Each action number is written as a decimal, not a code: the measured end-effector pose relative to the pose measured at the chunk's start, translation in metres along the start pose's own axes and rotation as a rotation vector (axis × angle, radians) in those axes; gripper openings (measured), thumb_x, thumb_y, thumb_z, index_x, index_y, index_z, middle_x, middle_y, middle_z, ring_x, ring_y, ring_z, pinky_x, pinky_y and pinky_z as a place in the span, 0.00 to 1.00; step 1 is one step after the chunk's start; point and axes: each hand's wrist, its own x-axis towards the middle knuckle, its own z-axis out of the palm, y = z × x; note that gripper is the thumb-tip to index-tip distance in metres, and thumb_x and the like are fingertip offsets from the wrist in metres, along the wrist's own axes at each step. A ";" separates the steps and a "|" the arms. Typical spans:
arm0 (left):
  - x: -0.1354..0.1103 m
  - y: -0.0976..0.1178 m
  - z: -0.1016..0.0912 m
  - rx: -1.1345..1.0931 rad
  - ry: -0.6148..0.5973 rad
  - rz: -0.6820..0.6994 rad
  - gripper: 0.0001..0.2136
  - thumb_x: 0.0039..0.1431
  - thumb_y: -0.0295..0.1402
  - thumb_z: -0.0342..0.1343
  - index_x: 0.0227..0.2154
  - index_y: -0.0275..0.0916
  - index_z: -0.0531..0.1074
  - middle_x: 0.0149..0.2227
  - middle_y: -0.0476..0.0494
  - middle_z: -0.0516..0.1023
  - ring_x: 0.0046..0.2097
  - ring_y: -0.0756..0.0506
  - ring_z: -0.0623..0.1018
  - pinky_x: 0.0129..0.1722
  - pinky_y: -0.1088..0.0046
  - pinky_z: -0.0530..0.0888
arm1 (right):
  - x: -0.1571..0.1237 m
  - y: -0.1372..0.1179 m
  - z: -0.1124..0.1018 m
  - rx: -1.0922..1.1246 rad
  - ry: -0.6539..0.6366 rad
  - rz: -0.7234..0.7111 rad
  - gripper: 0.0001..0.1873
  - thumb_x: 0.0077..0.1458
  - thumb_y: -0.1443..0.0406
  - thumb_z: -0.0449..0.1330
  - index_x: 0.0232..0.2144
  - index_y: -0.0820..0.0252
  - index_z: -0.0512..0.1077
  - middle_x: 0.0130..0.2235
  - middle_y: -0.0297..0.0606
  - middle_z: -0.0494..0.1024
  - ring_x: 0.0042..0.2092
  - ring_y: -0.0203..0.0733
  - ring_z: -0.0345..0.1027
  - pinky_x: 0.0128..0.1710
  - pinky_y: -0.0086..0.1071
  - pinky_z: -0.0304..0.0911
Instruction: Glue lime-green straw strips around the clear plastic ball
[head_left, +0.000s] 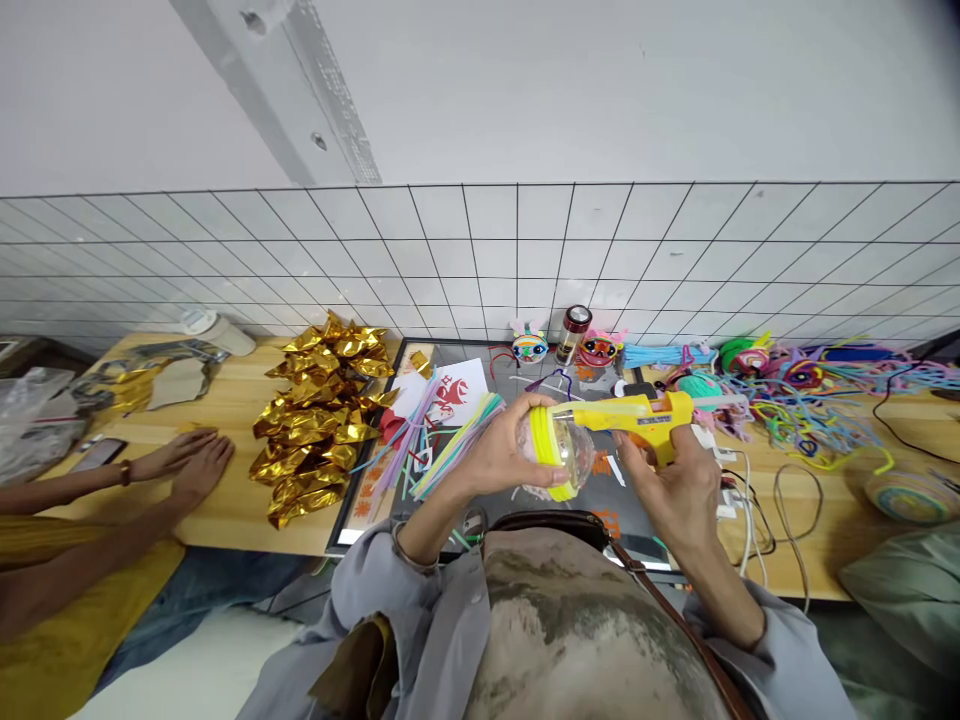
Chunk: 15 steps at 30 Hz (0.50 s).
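My left hand (504,448) is closed around a clear round plastic jar (577,450) with a band of yellow pipe cleaner (543,445) wrapped about it. In my right hand (679,480) is a yellow hot glue gun (652,420), with a pale glue stick (724,401) jutting from its back end. The gun's nozzle points left and reaches the upper edge of the yellow band; whether it touches cannot be made out. Both hands are raised above the table, in front of my body.
Pastel pipe cleaners (469,450) and a red-printed paper (457,390) lie left of the jar. Behind stand decorated craft heads (529,345) and a flask (576,330). Gold foil pieces (315,430) and a co-worker's hands (199,465) are farther left. White cables (748,510) hang at right.
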 end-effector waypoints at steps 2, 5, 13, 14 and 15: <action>0.000 -0.001 -0.002 0.019 -0.012 0.002 0.37 0.36 0.42 0.75 0.51 0.41 0.66 0.42 0.47 0.72 0.42 0.44 0.72 0.43 0.69 0.69 | 0.000 -0.002 -0.001 0.002 -0.006 -0.005 0.23 0.53 0.43 0.60 0.25 0.52 0.62 0.21 0.29 0.67 0.22 0.37 0.58 0.25 0.32 0.52; 0.001 0.002 -0.004 0.013 -0.030 0.020 0.37 0.36 0.41 0.75 0.51 0.41 0.65 0.42 0.46 0.73 0.42 0.44 0.72 0.43 0.69 0.70 | 0.000 -0.005 -0.003 -0.002 -0.007 -0.002 0.24 0.53 0.43 0.61 0.24 0.52 0.60 0.20 0.29 0.66 0.22 0.37 0.57 0.25 0.32 0.52; -0.002 0.017 -0.008 0.046 -0.023 0.035 0.37 0.35 0.41 0.75 0.50 0.41 0.65 0.42 0.47 0.71 0.42 0.45 0.71 0.42 0.69 0.69 | -0.002 -0.013 -0.003 -0.001 0.037 -0.002 0.24 0.53 0.42 0.60 0.25 0.51 0.59 0.19 0.26 0.61 0.24 0.38 0.55 0.26 0.33 0.55; -0.002 0.018 -0.009 0.053 -0.023 0.044 0.37 0.35 0.40 0.75 0.50 0.41 0.65 0.43 0.46 0.71 0.42 0.45 0.71 0.42 0.69 0.69 | -0.003 -0.014 -0.003 -0.004 0.037 0.005 0.24 0.53 0.42 0.60 0.25 0.51 0.59 0.19 0.26 0.61 0.24 0.38 0.56 0.27 0.33 0.55; -0.003 0.019 -0.009 0.057 -0.024 0.053 0.37 0.36 0.40 0.75 0.50 0.41 0.66 0.43 0.46 0.71 0.42 0.45 0.71 0.42 0.69 0.69 | -0.004 -0.015 -0.004 -0.004 0.035 0.011 0.24 0.53 0.42 0.60 0.25 0.51 0.59 0.20 0.26 0.62 0.24 0.38 0.57 0.27 0.33 0.56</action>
